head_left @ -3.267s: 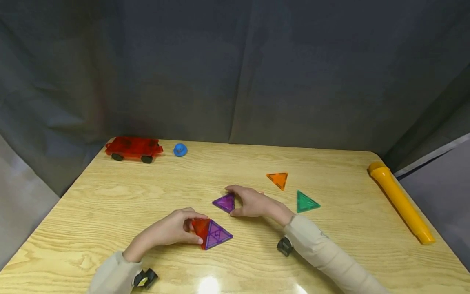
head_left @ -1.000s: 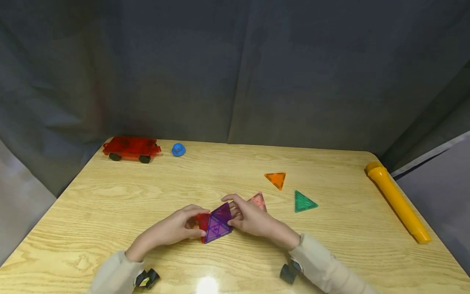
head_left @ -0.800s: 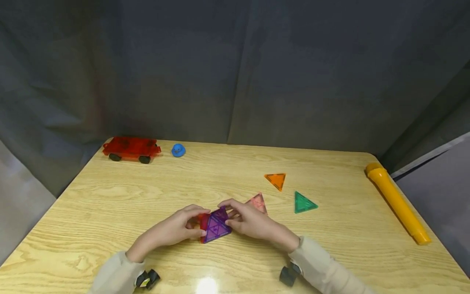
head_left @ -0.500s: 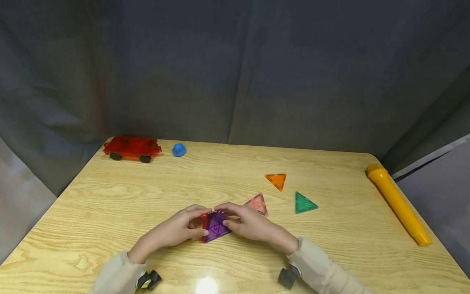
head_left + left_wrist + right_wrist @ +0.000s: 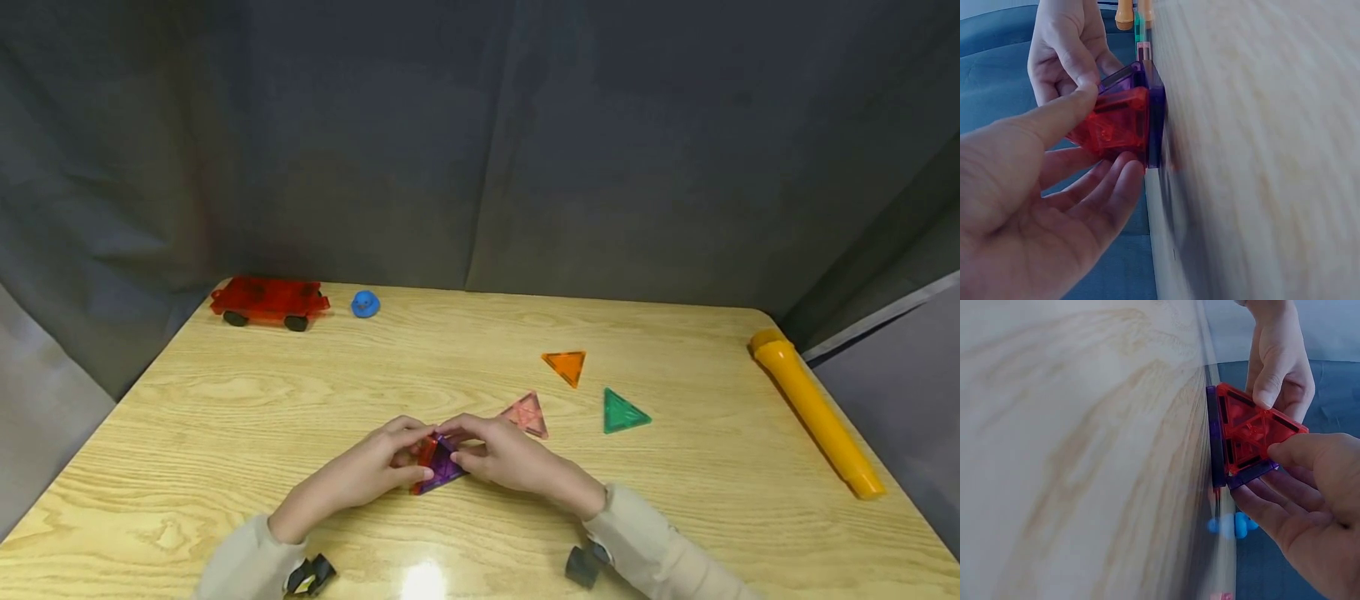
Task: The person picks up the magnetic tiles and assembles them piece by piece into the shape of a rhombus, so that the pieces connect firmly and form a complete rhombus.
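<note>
In the head view my left hand [image 5: 356, 475] pinches a red triangular magnetic tile [image 5: 1244, 428], which stands tilted up on one edge. My right hand [image 5: 513, 454] grips a purple triangular magnetic tile [image 5: 1254, 474], raised along the neighbouring edge. Under both lies a second purple triangular magnetic tile [image 5: 1157, 128], flat on the tabletop. From the left wrist, the red tile leans toward the raised purple one and their tops come close together. The fingertips of both hands almost meet above the tiles. Fingers hide part of each tile in the head view.
Right of the hands lie a pink triangular tile [image 5: 528, 415], an orange one [image 5: 566, 366] and a green one [image 5: 622, 412]. A red wheeled toy car base [image 5: 270, 302] and a blue toy duck [image 5: 365, 304] stand at the back left. A yellow tube [image 5: 817, 412] lies along the right edge.
My right hand has brought the purple tile leftward to the flat purple tile and tilted it up. The red tile has also been raised. The pink tile has come into view.
</note>
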The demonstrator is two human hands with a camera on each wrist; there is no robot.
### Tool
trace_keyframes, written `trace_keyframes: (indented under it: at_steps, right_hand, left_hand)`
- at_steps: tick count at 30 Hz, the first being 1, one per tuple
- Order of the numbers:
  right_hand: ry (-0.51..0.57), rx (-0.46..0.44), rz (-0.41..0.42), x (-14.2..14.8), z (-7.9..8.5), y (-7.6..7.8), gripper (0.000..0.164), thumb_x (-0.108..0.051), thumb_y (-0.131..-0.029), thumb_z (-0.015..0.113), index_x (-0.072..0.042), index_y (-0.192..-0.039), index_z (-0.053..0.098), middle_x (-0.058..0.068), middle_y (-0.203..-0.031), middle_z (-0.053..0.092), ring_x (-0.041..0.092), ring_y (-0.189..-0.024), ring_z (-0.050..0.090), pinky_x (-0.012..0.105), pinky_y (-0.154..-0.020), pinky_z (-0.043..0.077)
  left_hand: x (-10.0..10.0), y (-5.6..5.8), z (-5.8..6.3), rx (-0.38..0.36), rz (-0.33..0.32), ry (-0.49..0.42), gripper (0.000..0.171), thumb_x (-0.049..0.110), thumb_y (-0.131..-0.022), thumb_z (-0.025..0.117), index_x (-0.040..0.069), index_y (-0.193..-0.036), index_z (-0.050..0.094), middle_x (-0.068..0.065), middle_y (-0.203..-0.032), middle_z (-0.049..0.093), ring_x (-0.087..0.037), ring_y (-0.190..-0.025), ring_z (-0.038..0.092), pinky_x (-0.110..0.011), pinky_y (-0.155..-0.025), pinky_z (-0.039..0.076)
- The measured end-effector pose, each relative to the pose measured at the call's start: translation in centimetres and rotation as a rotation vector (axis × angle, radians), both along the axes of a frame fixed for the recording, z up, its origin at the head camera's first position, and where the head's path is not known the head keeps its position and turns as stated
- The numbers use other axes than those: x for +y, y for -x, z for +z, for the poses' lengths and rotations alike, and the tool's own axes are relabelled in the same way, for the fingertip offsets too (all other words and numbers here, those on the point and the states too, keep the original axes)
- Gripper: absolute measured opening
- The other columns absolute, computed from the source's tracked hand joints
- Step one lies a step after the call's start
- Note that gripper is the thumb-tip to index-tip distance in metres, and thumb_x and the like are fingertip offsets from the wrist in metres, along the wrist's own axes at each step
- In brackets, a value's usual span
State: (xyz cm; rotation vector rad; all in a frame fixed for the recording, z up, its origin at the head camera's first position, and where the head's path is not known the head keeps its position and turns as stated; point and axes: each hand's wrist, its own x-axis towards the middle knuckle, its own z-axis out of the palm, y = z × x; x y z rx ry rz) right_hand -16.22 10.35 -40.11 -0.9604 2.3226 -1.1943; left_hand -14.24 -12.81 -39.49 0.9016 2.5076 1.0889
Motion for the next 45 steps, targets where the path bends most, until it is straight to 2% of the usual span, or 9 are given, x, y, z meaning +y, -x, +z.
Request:
trace_keyframes:
  at_steps: [7,14,19,22,25,31,36,41,45]
  right_hand:
    - [0.008,0.018,0.003,-0.1,-0.1,0.1,0.034,-0.004,-0.096,0.055,-0.005,-0.13,0.054,0.012,-0.129,0.057,0.024,-0.115,0.057,0.029,-0.092,0.049]
    - [-0.017,0.162,-0.011,0.0,0.1,0.0,0.033,-0.005,-0.093,0.06,-0.005,-0.126,0.059,0.006,-0.107,0.062,0.013,-0.091,0.058,0.021,-0.076,0.049]
    - [-0.015,0.234,-0.021,0.0,0.2,0.0,0.029,-0.004,-0.093,0.059,-0.005,-0.121,0.062,0.002,-0.094,0.058,0.007,-0.081,0.051,0.02,-0.069,0.047]
    - [-0.017,0.223,-0.035,-0.1,0.2,0.0,0.026,-0.004,-0.094,0.057,-0.004,-0.12,0.063,0.002,-0.096,0.059,0.007,-0.083,0.053,0.021,-0.073,0.048]
    - [-0.023,0.185,-0.042,-0.1,0.2,0.0,0.026,-0.006,-0.096,0.055,-0.005,-0.121,0.062,0.004,-0.102,0.062,0.011,-0.09,0.057,0.023,-0.079,0.049]
    - [-0.044,0.102,-0.016,0.0,0.4,0.0,0.032,-0.011,-0.098,0.052,-0.005,-0.129,0.058,0.009,-0.121,0.062,0.018,-0.108,0.059,0.027,-0.087,0.05]
    - [-0.044,0.093,-0.002,0.9,0.7,0.0,0.033,-0.01,-0.098,0.051,-0.004,-0.13,0.058,0.011,-0.125,0.061,0.019,-0.109,0.06,0.029,-0.088,0.05]
    - [-0.092,0.152,-0.063,2.1,1.3,0.1,0.032,-0.01,-0.098,0.052,-0.004,-0.128,0.059,0.01,-0.124,0.062,0.019,-0.108,0.06,0.033,-0.087,0.05]
    - [-0.164,0.278,-0.099,3.8,1.4,0.3,0.031,-0.007,-0.096,0.054,-0.003,-0.126,0.06,0.01,-0.121,0.064,0.017,-0.101,0.06,0.036,-0.087,0.049]
  left_hand:
    - [0.0,0.0,-0.2,-0.025,0.01,-0.018,0.056,0.026,-0.092,0.063,-0.001,-0.138,0.046,-0.012,-0.122,0.052,-0.02,-0.097,0.057,-0.029,-0.081,0.051]
    - [0.1,0.1,-0.4,-0.049,0.035,-0.016,0.057,0.03,-0.089,0.067,0.007,-0.137,0.049,-0.008,-0.113,0.05,-0.018,-0.094,0.051,-0.026,-0.075,0.048]
    - [0.2,0.0,-0.4,-0.037,0.084,0.008,0.053,0.034,-0.088,0.068,0.01,-0.132,0.053,-0.007,-0.118,0.049,-0.022,-0.105,0.049,-0.039,-0.087,0.046]
    - [0.2,0.0,-0.4,-0.02,0.101,0.014,0.052,0.035,-0.086,0.069,0.01,-0.129,0.055,-0.007,-0.121,0.051,-0.026,-0.114,0.046,-0.05,-0.095,0.041]
    - [0.1,0.1,-0.3,-0.016,0.099,0.013,0.052,0.035,-0.086,0.07,0.009,-0.129,0.055,-0.007,-0.123,0.054,-0.028,-0.116,0.046,-0.052,-0.096,0.04]
    - [0.0,0.4,-0.3,-0.053,0.066,-0.011,0.053,0.028,-0.087,0.07,0.005,-0.131,0.053,-0.012,-0.128,0.056,-0.028,-0.115,0.052,-0.046,-0.094,0.044]
    - [0.0,0.7,-0.1,-0.091,0.051,-0.007,0.054,0.026,-0.088,0.068,0.005,-0.134,0.051,-0.014,-0.126,0.057,-0.021,-0.104,0.057,-0.036,-0.082,0.049]
    - [-0.3,1.0,0.0,-0.1,0.072,0.022,0.055,0.028,-0.089,0.068,0.005,-0.136,0.05,-0.013,-0.124,0.058,-0.015,-0.095,0.056,-0.028,-0.074,0.047]
    - [-0.5,1.2,0.1,-0.115,0.089,0.021,0.056,0.027,-0.089,0.067,0.004,-0.137,0.049,-0.014,-0.122,0.059,-0.015,-0.088,0.054,-0.026,-0.069,0.044]
